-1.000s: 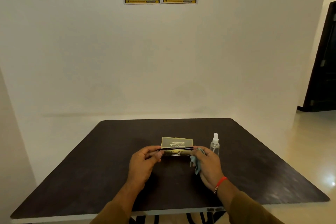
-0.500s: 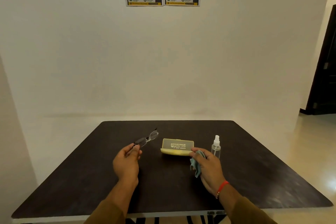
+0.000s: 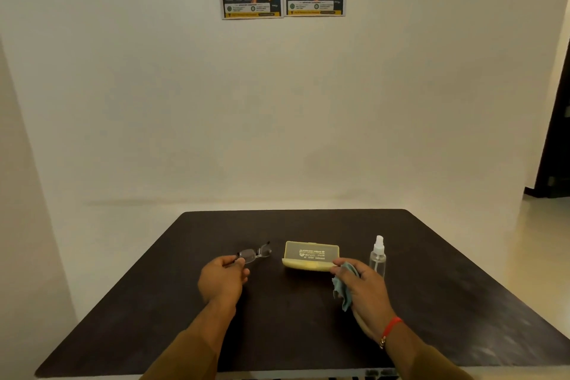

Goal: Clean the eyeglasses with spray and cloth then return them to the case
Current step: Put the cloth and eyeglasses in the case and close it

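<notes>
1. The left hand is pinching the eyeglasses by one temple end, holding them out to the left of the case; whether they are resting on the table or hanging just above it is hard to tell.
2. The right hand is clutching the pale blue cloth in closed fingers, with its fingertips reaching the near right corner of the case.
3. The yellowish case is sitting open at mid-table with its lid standing up, and nothing is showing inside it.
4. The spray bottle is standing upright just right of the case, with no hand on it.
5. Judging from this, the glasses are out and the cloth is ready, but spraying, wiping and returning them to the case are looking undone.
</notes>
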